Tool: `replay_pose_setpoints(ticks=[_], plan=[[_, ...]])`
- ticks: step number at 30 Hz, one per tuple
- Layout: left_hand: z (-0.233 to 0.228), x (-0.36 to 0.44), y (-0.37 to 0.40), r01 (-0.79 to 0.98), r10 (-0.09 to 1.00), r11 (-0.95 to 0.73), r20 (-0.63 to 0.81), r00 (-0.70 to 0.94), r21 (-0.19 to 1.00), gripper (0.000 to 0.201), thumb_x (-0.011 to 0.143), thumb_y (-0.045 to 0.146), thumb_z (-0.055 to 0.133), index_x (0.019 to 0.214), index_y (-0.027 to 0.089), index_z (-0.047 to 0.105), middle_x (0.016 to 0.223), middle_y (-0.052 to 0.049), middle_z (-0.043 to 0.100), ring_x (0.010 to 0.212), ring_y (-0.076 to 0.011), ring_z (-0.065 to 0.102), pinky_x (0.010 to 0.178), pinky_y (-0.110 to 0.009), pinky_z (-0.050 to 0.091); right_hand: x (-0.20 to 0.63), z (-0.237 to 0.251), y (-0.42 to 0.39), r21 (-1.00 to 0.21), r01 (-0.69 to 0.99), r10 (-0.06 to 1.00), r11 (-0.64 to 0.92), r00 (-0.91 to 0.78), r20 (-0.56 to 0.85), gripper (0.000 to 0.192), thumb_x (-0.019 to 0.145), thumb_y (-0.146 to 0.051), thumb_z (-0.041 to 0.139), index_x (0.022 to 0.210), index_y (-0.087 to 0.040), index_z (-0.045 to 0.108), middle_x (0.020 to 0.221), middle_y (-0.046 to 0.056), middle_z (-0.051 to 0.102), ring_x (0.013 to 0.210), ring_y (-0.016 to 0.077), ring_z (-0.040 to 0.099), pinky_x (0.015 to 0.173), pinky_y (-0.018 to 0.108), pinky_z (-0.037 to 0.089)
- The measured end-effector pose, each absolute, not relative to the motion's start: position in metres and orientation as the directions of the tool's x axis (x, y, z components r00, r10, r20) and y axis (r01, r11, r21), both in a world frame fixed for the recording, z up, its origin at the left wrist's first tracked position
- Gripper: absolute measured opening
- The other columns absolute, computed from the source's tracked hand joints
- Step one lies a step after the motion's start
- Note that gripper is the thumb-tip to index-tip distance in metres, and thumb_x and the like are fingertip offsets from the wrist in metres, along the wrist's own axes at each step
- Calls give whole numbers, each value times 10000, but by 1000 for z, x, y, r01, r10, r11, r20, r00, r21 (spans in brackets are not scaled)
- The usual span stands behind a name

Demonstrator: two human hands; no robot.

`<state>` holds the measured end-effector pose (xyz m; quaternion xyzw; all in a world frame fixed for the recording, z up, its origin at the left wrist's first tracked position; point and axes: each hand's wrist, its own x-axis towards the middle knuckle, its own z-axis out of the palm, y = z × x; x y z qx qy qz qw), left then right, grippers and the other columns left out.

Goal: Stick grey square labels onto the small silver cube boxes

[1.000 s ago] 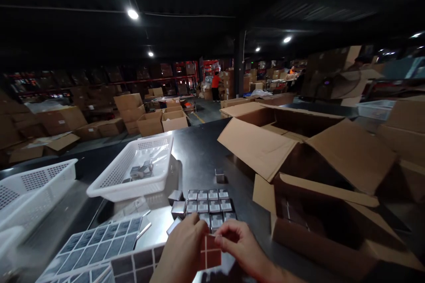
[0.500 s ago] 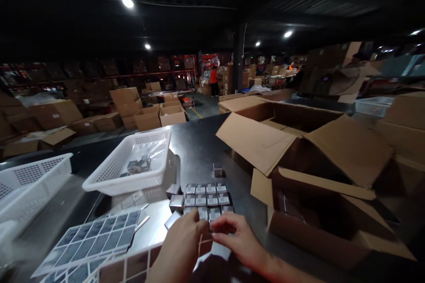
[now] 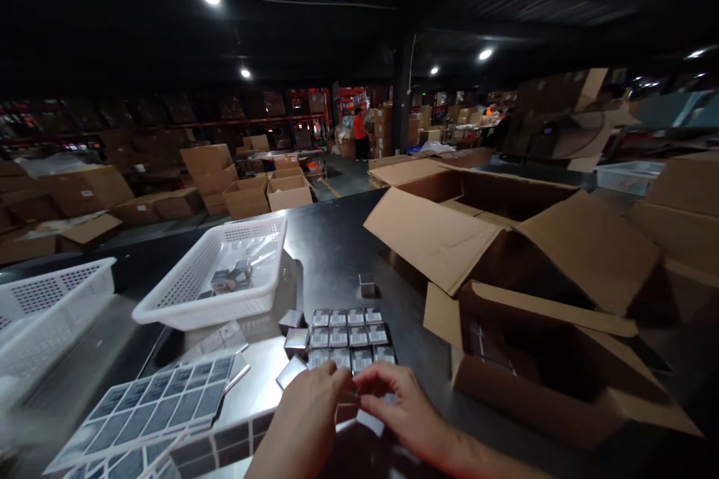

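1. Left hand (image 3: pixel 314 408) and right hand (image 3: pixel 404 412) are brought together at the near edge of the barcoded boxes (image 3: pixel 338 337). Reddish-brown piece (image 3: pixel 346 413) is seen only as a strip between them; pale piece (image 3: pixel 371 423) is seen under the right thumb.
2. Right thumb and forefinger are curved close together; whether anything is clamped cannot be told. Left fingertips are hidden, grip cannot be told.
3. Risk: barcoded boxes could be knocked out of their rows, since the knuckles are held right against the near row.
4. Risk: pale piece could be creased or stuck askew if it is adhesive, as little room is left between the hands.
5. Risk: printed sheets (image 3: pixel 151 404) could be dragged by the left forearm, being loosely overlapped beside it.
6. Versus one second ago: the piece's grid was plainly shown, now mostly hidden; the view has been tilted slightly; silver boxes (image 3: pixel 296 342) are left as they were.
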<state>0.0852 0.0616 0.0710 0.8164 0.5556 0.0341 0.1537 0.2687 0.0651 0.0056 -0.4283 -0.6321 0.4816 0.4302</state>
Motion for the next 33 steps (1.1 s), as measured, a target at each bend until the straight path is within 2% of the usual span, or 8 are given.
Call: replay_pose_setpoints(ticks=[4,8,13,15,20,25,29,33], plan=[[78,88,62,917,906,-312,-213,366,250,274,852,205,689,1126,199,685,1139,-97,735,1016,-276,721,846,-332,503,268,4,65,-970,142,950,198,-270,155,232,746,-190,741,970,-195,800,885,48,760,837,212,686,799,333,533],[83,89,62,927,899,-323,-243,364,193,372,795,200,718,1163,178,667,1143,-112,736,1038,-317,716,872,-376,511,269,1,68,-936,153,933,316,-230,277,154,732,-164,752,871,-202,805,889,49,720,824,192,656,769,315,529],[80,90,61,921,899,-358,-209,385,156,487,836,-10,397,1164,208,683,1147,-89,739,1037,-279,717,849,-362,508,269,1,68,-942,101,934,320,-202,295,181,766,-300,801,917,-204,831,883,56,686,747,159,642,701,286,520],[79,91,62,924,897,-355,-226,380,145,532,841,-31,356,1175,224,683,1154,-83,739,1035,-265,720,841,-349,507,269,3,67,-940,119,935,319,-198,293,201,770,-325,802,931,-209,836,846,53,700,738,163,643,699,288,515],[77,88,67,935,908,-326,-232,350,137,357,958,98,361,1143,205,648,1126,-101,746,1010,-269,723,820,-355,490,269,8,65,-951,162,961,265,-130,245,193,769,-370,814,887,-221,844,801,51,741,761,186,655,717,301,505],[74,80,72,952,942,-273,-166,293,136,348,1022,187,291,1017,200,638,1045,-94,758,961,-271,727,751,-344,454,268,8,67,-952,164,964,260,-100,246,229,794,-426,807,838,-203,837,780,49,732,740,169,630,691,285,466],[63,79,74,945,946,-312,-58,318,98,335,1026,228,336,953,215,663,950,-83,772,896,-264,740,686,-324,411,271,8,73,-943,135,952,305,-82,296,309,815,-501,793,798,-193,817,803,59,704,751,168,615,691,287,472],[51,77,76,915,914,-400,92,395,49,338,1037,264,352,898,241,660,805,-55,758,782,-250,743,616,-325,357,277,9,76,-940,98,944,328,-77,322,331,821,-525,783,866,-200,828,869,71,686,803,181,631,731,303,512]])
